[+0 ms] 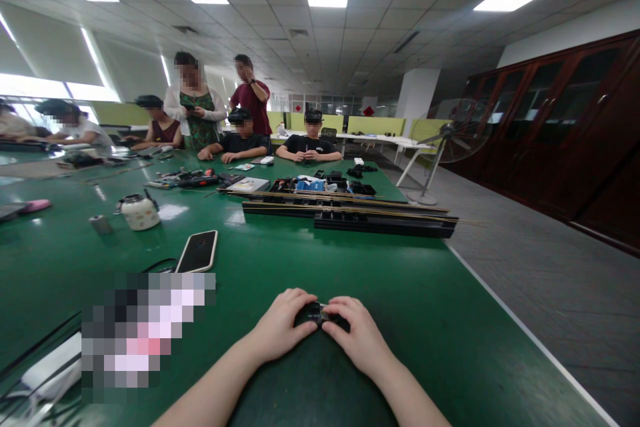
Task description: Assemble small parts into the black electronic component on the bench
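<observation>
Low over the green table [270, 267], both hands meet at a small dark part [316, 314] with a shiny bit on it. The fingers and thumb of my left hand [286, 321] close on its left side. From the other side, my right hand [356, 330] pinches the same part between thumb and fingers. The fingertips cover much of it, so its exact kind cannot be made out.
Ahead lie long black rails [385, 223] with thin rods on top. To the left are a phone [198, 251], a patterned pot [140, 212], a metal cylinder [101, 224] and a white power strip [53, 363] with cables. Several people sit or stand beyond.
</observation>
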Tool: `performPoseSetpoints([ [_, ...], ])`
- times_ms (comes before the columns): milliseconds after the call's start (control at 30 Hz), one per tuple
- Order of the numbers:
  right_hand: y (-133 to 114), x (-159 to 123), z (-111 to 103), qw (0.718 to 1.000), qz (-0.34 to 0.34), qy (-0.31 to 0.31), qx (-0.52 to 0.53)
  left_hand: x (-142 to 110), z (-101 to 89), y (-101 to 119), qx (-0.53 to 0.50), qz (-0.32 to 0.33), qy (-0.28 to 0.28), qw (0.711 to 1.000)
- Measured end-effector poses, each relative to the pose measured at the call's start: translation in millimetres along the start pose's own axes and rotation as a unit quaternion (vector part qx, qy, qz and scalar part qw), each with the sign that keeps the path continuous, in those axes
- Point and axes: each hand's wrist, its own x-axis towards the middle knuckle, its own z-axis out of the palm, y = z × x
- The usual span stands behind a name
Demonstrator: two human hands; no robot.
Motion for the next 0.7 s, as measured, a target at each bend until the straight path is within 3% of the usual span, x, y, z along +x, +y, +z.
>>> performPoseSetpoints([
  [700, -3.7, -1.8, 0.2, 1.000, -0.020, -0.004, -0.020, -0.6, 0.4, -1.3, -0.004, 0.000, -0.001, 1.000],
])
